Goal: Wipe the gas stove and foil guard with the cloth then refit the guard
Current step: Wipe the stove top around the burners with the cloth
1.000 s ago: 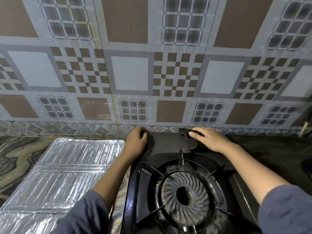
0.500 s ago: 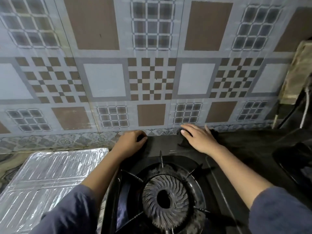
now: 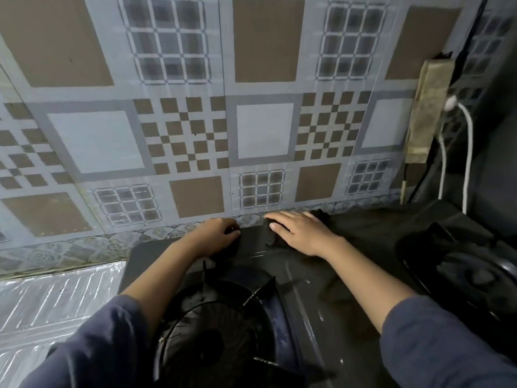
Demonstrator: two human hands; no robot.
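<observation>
A black gas stove (image 3: 321, 278) fills the lower middle, with its left burner and pan support (image 3: 221, 326) near my arms. My right hand (image 3: 300, 233) lies flat on a dark cloth (image 3: 270, 236) at the stove's back edge, pressing it down. My left hand (image 3: 214, 238) rests curled on the stove's back edge just left of the cloth, bracing there. The silver foil guard (image 3: 53, 301) lies flat on the counter left of the stove.
A patterned tiled wall (image 3: 195, 130) rises right behind the stove. The second burner (image 3: 464, 273) is at the right. A power strip (image 3: 429, 107) with a white cable (image 3: 468, 152) hangs on the wall at right.
My view has swung to the right and tilted up. My right hand has slid the cloth a little to the right along the stove's back edge. The left hand has stayed at that edge.
</observation>
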